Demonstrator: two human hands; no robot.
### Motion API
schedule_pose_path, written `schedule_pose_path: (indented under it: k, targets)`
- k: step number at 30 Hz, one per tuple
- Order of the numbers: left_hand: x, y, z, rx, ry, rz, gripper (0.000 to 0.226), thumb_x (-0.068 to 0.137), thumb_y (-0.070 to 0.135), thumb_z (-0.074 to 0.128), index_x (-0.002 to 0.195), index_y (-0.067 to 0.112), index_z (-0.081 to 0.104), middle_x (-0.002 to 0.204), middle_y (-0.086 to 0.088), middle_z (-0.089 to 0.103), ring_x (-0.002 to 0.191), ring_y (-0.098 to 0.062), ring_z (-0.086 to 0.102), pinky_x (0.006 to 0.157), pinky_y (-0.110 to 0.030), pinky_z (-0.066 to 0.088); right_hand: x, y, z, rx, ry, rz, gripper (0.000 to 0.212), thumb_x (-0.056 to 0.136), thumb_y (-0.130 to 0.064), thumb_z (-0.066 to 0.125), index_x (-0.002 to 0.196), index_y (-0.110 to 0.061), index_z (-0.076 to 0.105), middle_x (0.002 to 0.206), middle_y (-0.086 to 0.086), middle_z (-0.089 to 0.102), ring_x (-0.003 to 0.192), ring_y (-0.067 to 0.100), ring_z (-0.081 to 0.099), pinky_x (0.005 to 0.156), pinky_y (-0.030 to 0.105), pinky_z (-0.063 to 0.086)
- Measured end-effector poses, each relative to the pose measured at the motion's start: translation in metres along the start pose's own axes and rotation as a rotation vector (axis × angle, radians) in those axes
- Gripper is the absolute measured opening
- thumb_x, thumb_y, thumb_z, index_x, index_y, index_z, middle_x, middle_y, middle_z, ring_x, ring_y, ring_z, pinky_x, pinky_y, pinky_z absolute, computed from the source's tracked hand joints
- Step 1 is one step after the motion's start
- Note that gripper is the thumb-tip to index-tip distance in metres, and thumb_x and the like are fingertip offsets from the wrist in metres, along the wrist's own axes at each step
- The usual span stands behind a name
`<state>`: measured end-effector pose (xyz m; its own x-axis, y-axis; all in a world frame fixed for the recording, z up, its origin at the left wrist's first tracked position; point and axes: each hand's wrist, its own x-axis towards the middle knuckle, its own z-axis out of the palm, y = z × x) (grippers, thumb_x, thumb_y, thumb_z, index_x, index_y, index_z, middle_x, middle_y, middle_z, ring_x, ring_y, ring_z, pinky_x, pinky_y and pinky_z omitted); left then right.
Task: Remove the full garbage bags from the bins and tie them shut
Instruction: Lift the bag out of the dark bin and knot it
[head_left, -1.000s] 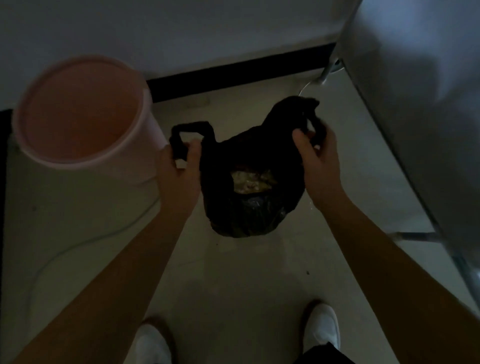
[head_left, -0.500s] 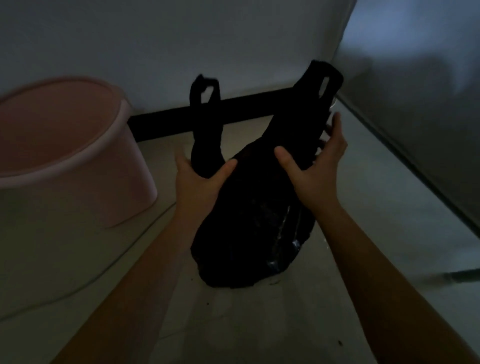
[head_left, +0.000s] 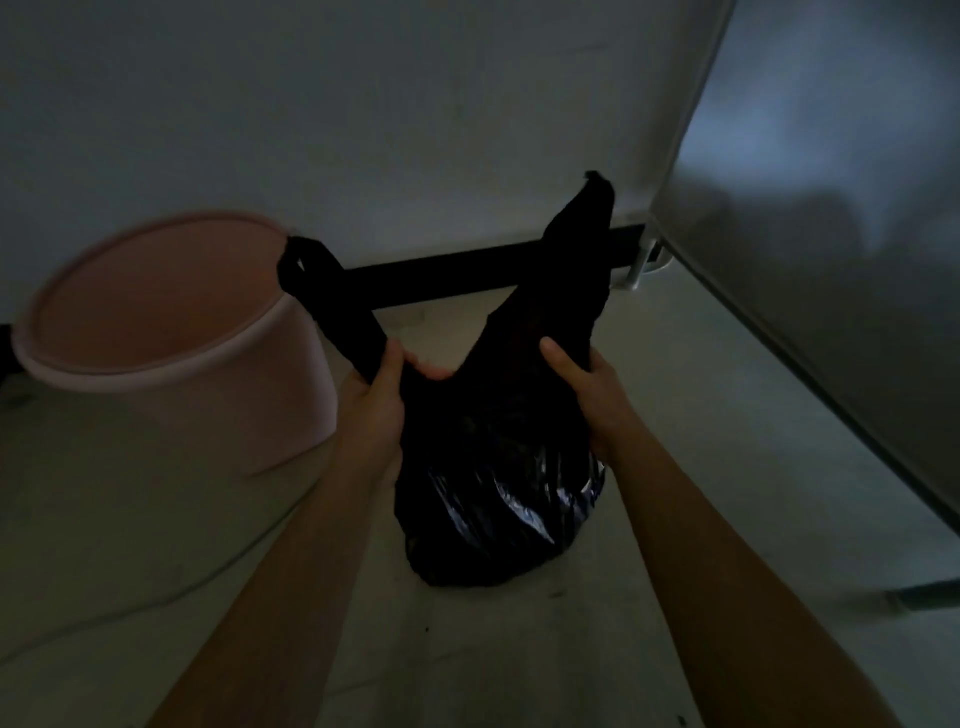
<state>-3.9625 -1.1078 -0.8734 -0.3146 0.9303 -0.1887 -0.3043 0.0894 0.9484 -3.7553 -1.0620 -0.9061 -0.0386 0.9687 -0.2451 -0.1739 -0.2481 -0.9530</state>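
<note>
The garbage bag (head_left: 493, 483) is black and glossy, with pale shine streaks low on its side. The bin (head_left: 171, 338) is pale pink — plain, no pattern. The floor (head_left: 467, 649) is off-white, the wall (head_left: 363, 130) grey-white, the baseboard (head_left: 447, 278) black — the cabinet (head_left: 831, 234) dull silver-grey.

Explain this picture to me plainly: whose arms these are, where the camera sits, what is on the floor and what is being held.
There is no machine here. The camera is worn on a person's head and looks down at their own bare arms. The left hand and right hand each grip one handle strip of a black garbage bag, which rests on the pale floor. The handles are pulled apart, not yet knotted. A pink bin stands to the left, and a grey cabinet side to the right.
</note>
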Motion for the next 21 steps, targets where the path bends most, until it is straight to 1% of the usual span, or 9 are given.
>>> schedule_pose_path:
  k: [4,7,9,11,13,16,17,19,21]
  targets:
    - [-0.001,-0.002,0.001,-0.128,-0.024,-0.058,0.031,0.105,0.027,0.047,0.08,0.009,0.053,0.059,-0.004,0.053,0.062,-0.02,0.06,0.069,-0.033,0.056,0.001,-0.01,0.017,0.046,-0.041,-0.024,0.053,0.067,-0.03,0.086,0.114,-0.017,0.067,0.112,0.004,0.075,0.102,0.021,0.073,0.087,0.036,0.059]
    - [0.005,0.0,-0.004,-0.18,-0.033,-0.038,0.027,0.104,0.024,0.048,0.084,0.008,0.054,0.058,-0.003,0.052,0.06,-0.019,0.061,0.072,-0.036,0.058,0.001,-0.016,0.014,-0.044,-0.06,-0.01,0.034,0.077,-0.02,0.084,0.108,-0.016,0.07,0.105,0.002,0.076,0.096,0.018,0.074,0.084,0.033,0.06]
    - [0.009,0.007,-0.01,-0.239,-0.046,-0.026,0.023,0.103,0.025,0.05,0.09,0.008,0.058,0.068,-0.006,0.063,0.075,-0.023,0.069,0.08,-0.039,0.059,0.002,-0.02,0.012,-0.101,-0.063,0.043,0.022,0.085,-0.032,0.078,0.103,-0.021,0.07,0.103,-0.002,0.075,0.091,0.014,0.073,0.08,0.028,0.058]
    - [0.015,0.012,-0.015,-0.308,-0.07,-0.042,0.021,0.102,0.026,0.051,0.094,0.009,0.059,0.074,-0.006,0.066,0.08,-0.024,0.07,0.085,-0.041,0.059,0.002,-0.023,0.014,-0.105,-0.062,0.069,0.036,0.091,-0.043,0.068,0.12,-0.022,0.064,0.107,-0.008,0.07,0.097,0.01,0.068,0.082,0.025,0.053]
    - [0.021,0.011,-0.02,-0.335,-0.066,-0.051,0.02,0.103,0.025,0.051,0.092,0.01,0.059,0.062,0.0,0.054,0.062,-0.016,0.061,0.075,-0.036,0.06,0.001,-0.022,0.019,-0.056,-0.027,0.049,0.052,0.092,-0.05,0.063,0.136,-0.023,0.055,0.112,-0.009,0.066,0.105,0.012,0.065,0.091,0.028,0.052]
    - [0.024,0.001,-0.027,-0.245,-0.033,-0.102,0.021,0.103,0.025,0.05,0.089,0.012,0.058,0.052,0.006,0.035,0.045,-0.008,0.04,0.055,-0.024,0.047,-0.002,-0.019,0.026,0.014,0.02,-0.025,0.061,0.081,-0.057,0.069,0.126,-0.015,0.066,0.116,-0.002,0.073,0.108,0.016,0.069,0.096,0.034,0.055]
    - [0.024,-0.001,-0.029,-0.241,-0.033,-0.14,0.021,0.103,0.026,0.051,0.088,0.013,0.058,0.051,0.006,0.033,0.043,-0.007,0.036,0.052,-0.022,0.042,-0.004,-0.019,0.027,0.031,0.031,-0.051,0.054,0.079,-0.052,0.072,0.117,-0.014,0.07,0.112,0.001,0.075,0.106,0.018,0.071,0.093,0.035,0.056]
    - [0.023,-0.004,-0.032,-0.283,-0.059,-0.254,0.021,0.102,0.026,0.052,0.086,0.014,0.058,0.05,0.006,0.029,0.04,-0.007,0.032,0.048,-0.022,0.038,-0.004,-0.019,0.029,0.018,0.055,-0.075,0.024,0.085,-0.036,0.074,0.101,-0.017,0.072,0.1,0.004,0.076,0.1,0.023,0.072,0.085,0.033,0.058]
    - [0.024,-0.004,-0.032,-0.304,-0.104,-0.341,0.019,0.1,0.02,0.052,0.082,0.015,0.053,0.051,0.005,0.027,0.04,-0.009,0.029,0.046,-0.023,0.037,-0.004,-0.015,0.028,-0.172,0.033,-0.125,0.004,0.094,-0.024,0.067,0.098,-0.026,0.067,0.094,-0.009,0.071,0.094,0.01,0.069,0.079,0.02,0.055]
